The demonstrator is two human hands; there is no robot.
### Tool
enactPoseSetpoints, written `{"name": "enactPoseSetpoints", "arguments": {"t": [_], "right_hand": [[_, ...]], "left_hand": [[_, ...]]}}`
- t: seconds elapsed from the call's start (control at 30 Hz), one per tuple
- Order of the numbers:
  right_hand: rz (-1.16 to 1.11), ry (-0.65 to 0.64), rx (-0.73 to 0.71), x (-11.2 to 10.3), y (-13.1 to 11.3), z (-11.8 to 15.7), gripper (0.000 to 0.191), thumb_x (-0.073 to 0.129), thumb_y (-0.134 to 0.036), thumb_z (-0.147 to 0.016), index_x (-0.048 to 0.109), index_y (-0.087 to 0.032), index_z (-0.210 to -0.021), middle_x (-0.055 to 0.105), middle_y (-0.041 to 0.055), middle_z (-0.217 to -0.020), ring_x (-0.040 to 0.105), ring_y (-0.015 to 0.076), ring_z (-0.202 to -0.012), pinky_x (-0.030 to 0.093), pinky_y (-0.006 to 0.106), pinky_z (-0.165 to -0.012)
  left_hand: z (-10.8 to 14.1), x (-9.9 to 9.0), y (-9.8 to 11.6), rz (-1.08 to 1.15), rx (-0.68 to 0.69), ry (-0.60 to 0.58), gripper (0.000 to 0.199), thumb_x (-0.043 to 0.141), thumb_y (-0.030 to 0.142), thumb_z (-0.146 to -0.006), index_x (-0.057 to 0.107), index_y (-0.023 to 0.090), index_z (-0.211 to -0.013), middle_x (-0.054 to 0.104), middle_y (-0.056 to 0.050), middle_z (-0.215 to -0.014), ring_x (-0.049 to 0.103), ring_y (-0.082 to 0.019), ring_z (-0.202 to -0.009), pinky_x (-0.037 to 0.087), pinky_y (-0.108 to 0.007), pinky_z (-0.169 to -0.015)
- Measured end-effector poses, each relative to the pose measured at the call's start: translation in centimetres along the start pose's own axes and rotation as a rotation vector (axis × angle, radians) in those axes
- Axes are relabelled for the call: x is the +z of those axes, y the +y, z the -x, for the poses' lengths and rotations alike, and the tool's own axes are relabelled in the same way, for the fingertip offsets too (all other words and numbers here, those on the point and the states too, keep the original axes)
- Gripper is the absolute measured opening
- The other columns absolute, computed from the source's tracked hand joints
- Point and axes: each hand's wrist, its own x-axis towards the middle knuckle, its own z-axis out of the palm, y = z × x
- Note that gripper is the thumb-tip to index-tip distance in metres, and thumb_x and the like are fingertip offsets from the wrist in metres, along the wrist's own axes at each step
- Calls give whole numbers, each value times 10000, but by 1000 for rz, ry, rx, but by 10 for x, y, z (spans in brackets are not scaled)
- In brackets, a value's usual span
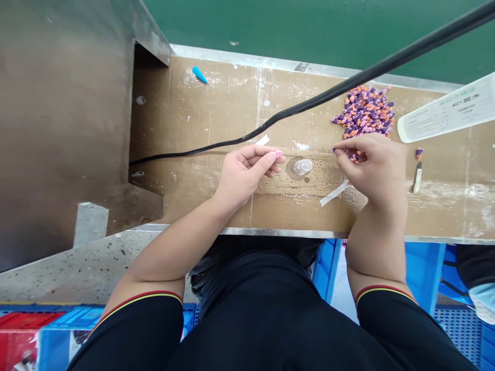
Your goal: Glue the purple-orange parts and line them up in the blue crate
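Note:
My left hand (243, 169) is closed, pinching a small pink piece (278, 154) between thumb and forefinger. My right hand (375, 162) is also in a pinch, with a tiny purple piece (334, 150) just showing at its fingertips. Between the hands, a small clear plastic cup-like part (302, 166) stands on a speckled cardboard strip (325, 172). Just beyond my right hand lies a heap of small purple, orange and pink pieces (367, 111), partly hidden by that hand.
A black cable (278, 114) crosses over the cardboard-covered bench (216, 118). A large metal housing (69, 113) rises at the left. At the right lie a white glue bottle (444, 111) and a small purple-topped tool (417, 172); a blue pointed cap (199, 74) lies at the back.

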Motion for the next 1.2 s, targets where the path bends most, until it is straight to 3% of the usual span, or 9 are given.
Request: {"name": "enactPoseSetpoints", "arguments": {"t": [0.2,0.37,0.53,0.7,0.87,1.07,1.2], "right_hand": [[-186,200,-54,16,-45,4,160,684,-397,-1078,808,-307,-1031,831,51,-928,772,249,-786,647,436,-670],[-193,186,-172,32,-72,8,100,715,-378,-1066,796,-324,-1044,845,36,-942,798,230,-798,688,421,-706],[-300,259,-280,45,-81,11,68,743,-271,-1044,764,-332,-1064,844,10,-933,802,215,-792,687,393,-700],[-257,234,-187,51,-88,14,72,691,-334,-1069,757,-330,-1041,845,38,-934,804,244,-818,704,446,-755],[-410,301,-182,49,-93,14,66,712,-266,-1061,749,-314,-1086,846,45,-964,818,230,-854,686,392,-702],[-488,334,-180,52,-96,13,110,738,-198,-1041,769,-292,-1090,848,27,-969,827,212,-873,696,366,-737],[-431,401,-200,57,-94,12,112,752,-210,-1043,787,-294,-1108,862,8,-976,820,183,-804,678,324,-688]], "left_hand": [[-1,2,-1,115,-138,-39,436,973,550,-813,810,171,-954,845,-89,-969,785,-140,-782,660,-261,-748],[3,7,-2,140,-119,-70,523,976,639,-795,810,167,-948,842,-96,-974,801,-154,-818,678,-268,-783],[8,14,-1,120,-39,-48,495,980,638,-798,830,178,-905,848,-90,-958,826,-184,-874,710,-290,-826],[8,13,-4,88,98,-32,382,971,591,-835,888,244,-970,861,-70,-1028,826,-192,-919,727,-342,-897],[7,10,-4,38,200,-107,338,931,595,-886,906,297,-1043,860,-66,-1063,822,-214,-972,724,-386,-934],[10,14,-3,214,97,-93,324,982,517,-851,892,239,-990,859,-77,-1036,837,-204,-1004,714,-348,-988],[9,17,-2,330,-1,-17,354,1032,529,-768,885,234,-895,855,-55,-989,815,-144,-902,685,-252,-911]]}}
